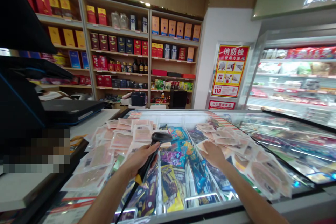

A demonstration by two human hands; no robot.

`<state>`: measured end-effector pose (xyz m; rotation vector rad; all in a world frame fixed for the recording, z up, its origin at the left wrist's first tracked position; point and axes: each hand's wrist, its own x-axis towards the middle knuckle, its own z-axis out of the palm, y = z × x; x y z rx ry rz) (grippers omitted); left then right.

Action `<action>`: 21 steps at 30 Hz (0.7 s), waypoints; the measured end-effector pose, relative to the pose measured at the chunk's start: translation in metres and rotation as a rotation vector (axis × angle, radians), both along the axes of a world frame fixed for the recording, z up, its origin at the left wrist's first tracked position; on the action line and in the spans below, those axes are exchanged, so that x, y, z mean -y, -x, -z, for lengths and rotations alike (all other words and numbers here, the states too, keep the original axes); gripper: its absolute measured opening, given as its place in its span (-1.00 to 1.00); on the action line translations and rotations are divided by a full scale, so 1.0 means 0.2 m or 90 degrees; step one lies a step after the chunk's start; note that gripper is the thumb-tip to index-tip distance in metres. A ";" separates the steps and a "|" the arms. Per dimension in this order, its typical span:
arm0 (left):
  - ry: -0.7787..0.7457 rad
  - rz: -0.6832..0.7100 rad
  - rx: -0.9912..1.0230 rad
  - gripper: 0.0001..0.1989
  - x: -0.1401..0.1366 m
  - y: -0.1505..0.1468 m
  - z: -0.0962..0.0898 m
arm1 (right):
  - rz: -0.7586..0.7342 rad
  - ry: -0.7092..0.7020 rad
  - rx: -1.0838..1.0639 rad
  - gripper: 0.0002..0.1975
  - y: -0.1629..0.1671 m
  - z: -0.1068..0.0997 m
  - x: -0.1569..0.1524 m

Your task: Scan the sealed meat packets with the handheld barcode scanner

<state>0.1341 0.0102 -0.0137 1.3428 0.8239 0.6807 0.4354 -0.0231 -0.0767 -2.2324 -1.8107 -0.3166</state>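
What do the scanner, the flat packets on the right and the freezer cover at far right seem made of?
Scanner: probably hard plastic, dark, with a slight sheen on its rounded head. Flat packets: likely clear plastic film, glossy; pale contents show through. Freezer cover: probably glass, smooth; goods show beneath bright streaks that could be reflections.

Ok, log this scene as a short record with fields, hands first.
Left hand: gripping a black handheld scanner
Right hand: at the flat clear packets on its side; whether it holds one is unclear
Cable: black, running down from the scanner's handle
Freezer: brightly wrapped goods inside, between the hands
Background: shelves of boxes; red sign on a pillar
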 end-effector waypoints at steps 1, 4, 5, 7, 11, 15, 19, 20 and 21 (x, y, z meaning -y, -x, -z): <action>-0.002 0.004 0.000 -0.63 0.00 0.00 0.00 | -0.042 -0.002 -0.006 -0.61 0.03 0.01 -0.02; -0.003 0.000 0.002 -0.63 0.00 0.00 0.01 | -0.191 0.004 -0.036 -0.61 0.10 0.02 -0.10; -0.004 -0.003 0.005 -0.63 0.00 0.01 0.01 | -0.242 0.005 -0.046 -0.60 0.12 0.03 -0.13; -0.005 -0.010 0.011 -0.64 0.00 0.02 0.00 | -0.326 0.006 -0.069 -0.57 0.16 0.03 -0.17; 0.014 -0.020 0.019 -0.62 0.00 0.03 -0.01 | -0.379 -0.021 -0.151 -0.63 0.18 0.03 -0.21; 0.018 -0.022 0.013 -0.60 -0.01 0.03 0.00 | -0.231 -0.111 -0.187 -0.74 0.13 0.00 -0.18; 0.007 -0.022 0.009 -0.61 0.00 0.02 0.00 | 0.023 -0.128 -0.104 -0.72 0.08 -0.08 -0.13; 0.006 -0.023 0.008 -0.62 0.00 0.02 0.00 | 0.054 -0.094 -0.078 -0.68 0.08 -0.09 -0.12; 0.007 -0.024 0.006 -0.62 0.00 0.02 0.00 | 0.073 -0.056 -0.057 -0.62 0.09 -0.10 -0.11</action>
